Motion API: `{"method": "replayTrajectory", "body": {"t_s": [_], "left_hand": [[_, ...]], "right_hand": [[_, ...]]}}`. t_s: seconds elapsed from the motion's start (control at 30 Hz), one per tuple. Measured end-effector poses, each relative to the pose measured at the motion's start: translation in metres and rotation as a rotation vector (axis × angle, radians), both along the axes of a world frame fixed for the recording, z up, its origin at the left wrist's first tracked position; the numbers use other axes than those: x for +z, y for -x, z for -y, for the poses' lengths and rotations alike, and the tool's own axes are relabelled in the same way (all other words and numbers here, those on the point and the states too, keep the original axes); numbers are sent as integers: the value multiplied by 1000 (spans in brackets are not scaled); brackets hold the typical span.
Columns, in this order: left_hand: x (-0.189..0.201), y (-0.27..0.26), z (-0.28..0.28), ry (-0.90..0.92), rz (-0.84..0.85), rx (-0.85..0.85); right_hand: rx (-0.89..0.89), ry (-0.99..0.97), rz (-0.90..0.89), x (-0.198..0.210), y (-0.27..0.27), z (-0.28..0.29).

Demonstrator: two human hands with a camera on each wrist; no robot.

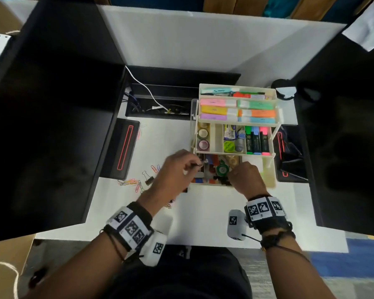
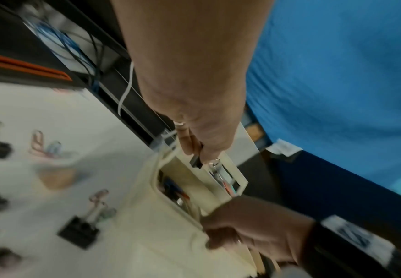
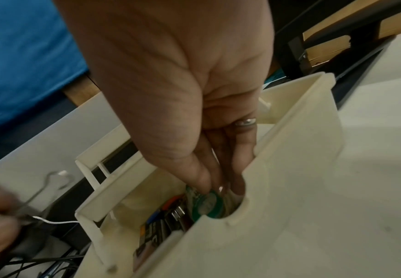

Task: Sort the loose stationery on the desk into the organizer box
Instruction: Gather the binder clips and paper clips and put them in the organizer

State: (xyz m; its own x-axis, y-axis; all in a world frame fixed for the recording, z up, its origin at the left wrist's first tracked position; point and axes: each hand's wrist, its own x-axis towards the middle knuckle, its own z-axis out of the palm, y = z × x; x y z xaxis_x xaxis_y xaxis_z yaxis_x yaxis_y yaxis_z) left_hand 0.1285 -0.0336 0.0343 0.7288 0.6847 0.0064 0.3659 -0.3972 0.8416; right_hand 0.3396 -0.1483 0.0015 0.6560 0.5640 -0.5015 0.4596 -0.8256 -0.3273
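The cream tiered organizer box (image 1: 269,169) stands open at mid-desk, its upper trays holding highlighters and tape rolls. My left hand (image 1: 194,166) hovers over the bottom compartment's left end and pinches a small black binder clip (image 2: 195,162) by thumb and finger. My right hand (image 1: 232,172) reaches into the same compartment, where thumb and fingertips (image 3: 200,183) pinch a round green tape dispenser (image 3: 207,205) among other small items. Loose coloured paper clips (image 1: 130,182) and another black binder clip (image 1: 148,180) lie on the white desk to the left of the box.
A black cable tray (image 1: 156,104) with a white cable runs behind the box. Black devices with red outlines sit at left (image 1: 125,147) and right (image 1: 289,152). Tall black panels flank the desk. More binder clips (image 2: 78,233) lie near my left hand.
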Motion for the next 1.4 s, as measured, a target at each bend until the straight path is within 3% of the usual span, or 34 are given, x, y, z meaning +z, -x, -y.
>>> {"method": "replayTrajectory", "body": {"t_s": [0.17,0.47,0.7,0.83,0.97,1.07,1.23,1.4], "left_hand": [[-22,-51,37,-42,-51,-231],[-44,-80,48,-137,-174,-349],[-33,-29,33,-98,-106,-308],[-41,46,4,-83,-223,-57],[-57,118,-25,-74,-460,53],[-63,137,-35,-92,-529,-18],[-67,130,-37,-147,-543,-127],[-70,119,-37,-194,-526,-96]], "right_hand": [[85,-4,-67,5,-13,11],[63,-238,-41,25,-12,50],[118,-491,113,19,24,49],[301,-617,72,24,75,41],[537,-471,-126,-6,130,33],[625,-348,-57,-25,162,19],[535,-208,151,-37,175,3],[527,-143,164,-55,170,18]]}}
